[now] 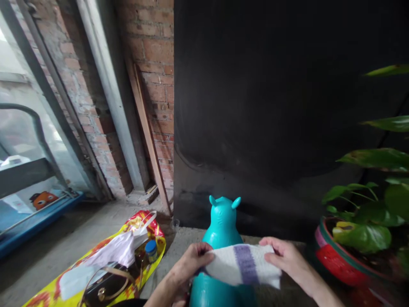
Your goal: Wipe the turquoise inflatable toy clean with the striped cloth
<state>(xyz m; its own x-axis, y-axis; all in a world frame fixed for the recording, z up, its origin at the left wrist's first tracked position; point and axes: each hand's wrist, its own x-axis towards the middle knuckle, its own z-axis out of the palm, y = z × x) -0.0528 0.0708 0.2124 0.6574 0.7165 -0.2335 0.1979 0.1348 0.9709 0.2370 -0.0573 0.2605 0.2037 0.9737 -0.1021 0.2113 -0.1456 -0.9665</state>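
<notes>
At bottom center, left hand (pixel 188 264) and right hand (pixel 286 256) are pinching the white cloth (pixel 243 266) taut by its ends, each grip clenched on it, spreading it over the teal toy (pixel 220 230).

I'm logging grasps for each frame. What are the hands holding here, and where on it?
Both hold a white cloth with a purple stripe: the left hand pinches its left edge, the right hand its right edge, stretched above a teal animal toy.

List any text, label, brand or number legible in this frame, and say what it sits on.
None can be read.
Yellow and red bag: its printed pattern is too blurred to tell letters.
Blue-capped bottle in it: no legible label.
White cloth with a purple stripe, held by left hand and right hand: no text.
Teal toy: no text.
</notes>
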